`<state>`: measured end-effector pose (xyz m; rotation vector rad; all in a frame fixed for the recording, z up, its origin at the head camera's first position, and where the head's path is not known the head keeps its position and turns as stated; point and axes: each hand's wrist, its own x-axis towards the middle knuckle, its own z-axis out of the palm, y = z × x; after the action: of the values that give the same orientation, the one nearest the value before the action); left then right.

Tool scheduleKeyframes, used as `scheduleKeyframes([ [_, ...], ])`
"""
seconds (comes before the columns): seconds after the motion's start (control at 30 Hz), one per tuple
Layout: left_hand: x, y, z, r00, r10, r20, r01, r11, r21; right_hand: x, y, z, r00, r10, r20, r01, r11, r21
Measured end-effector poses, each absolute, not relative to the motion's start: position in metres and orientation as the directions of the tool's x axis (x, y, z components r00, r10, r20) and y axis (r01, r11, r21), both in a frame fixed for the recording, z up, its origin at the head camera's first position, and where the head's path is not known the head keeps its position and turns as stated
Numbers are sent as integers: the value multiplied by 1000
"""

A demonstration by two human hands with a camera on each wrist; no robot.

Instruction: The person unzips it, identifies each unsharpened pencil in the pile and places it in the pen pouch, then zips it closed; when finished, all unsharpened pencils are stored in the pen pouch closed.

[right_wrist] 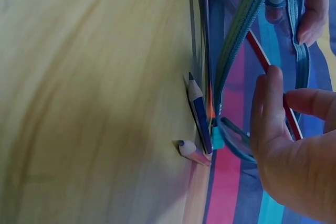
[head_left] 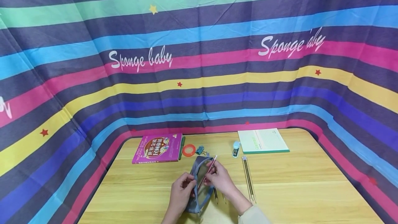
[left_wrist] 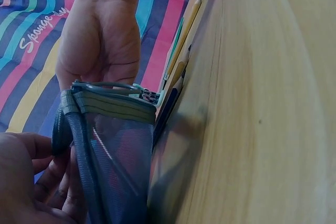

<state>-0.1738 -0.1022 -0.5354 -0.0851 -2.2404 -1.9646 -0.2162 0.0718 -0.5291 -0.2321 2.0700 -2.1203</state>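
A blue-grey zippered pencil case [head_left: 192,207] with see-through mesh sides [left_wrist: 118,156] stands unzipped near the front of the table. My left hand [head_left: 181,190] pinches the left edge of its opening. Between the thumb and fingers of my right hand [head_left: 222,179] is a red pencil [right_wrist: 258,51], slanting down so that its lower part is inside the case. The pencil's lower end is hard to make out. On the tabletop just right of the case lie a dark blue pencil [right_wrist: 197,106] and a lighter pencil [right_wrist: 193,153], partly hidden by the case and right hand in the head view.
Farther right lie several pencils [head_left: 248,182] side by side. Along the back are a purple book [head_left: 161,148], an orange tape roll [head_left: 188,150], teal clips [head_left: 200,150], a small light-blue stapler [head_left: 236,149] and a notebook [head_left: 263,141]. Striped cloth [head_left: 199,103] surrounds the table [head_left: 295,189].
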Motion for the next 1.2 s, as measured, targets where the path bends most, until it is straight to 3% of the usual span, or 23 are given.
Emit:
scheduleKeyframes([
  [0.43,-178,-103,-533,-988,-33,148,142,146,979,-219,68,-527,-966,-256,34,-28,-27,-999],
  [1.2,-175,-108,-538,-999,8,49,50,204,978,-214,69,-537,-956,-288,-61,53,37,-998],
])
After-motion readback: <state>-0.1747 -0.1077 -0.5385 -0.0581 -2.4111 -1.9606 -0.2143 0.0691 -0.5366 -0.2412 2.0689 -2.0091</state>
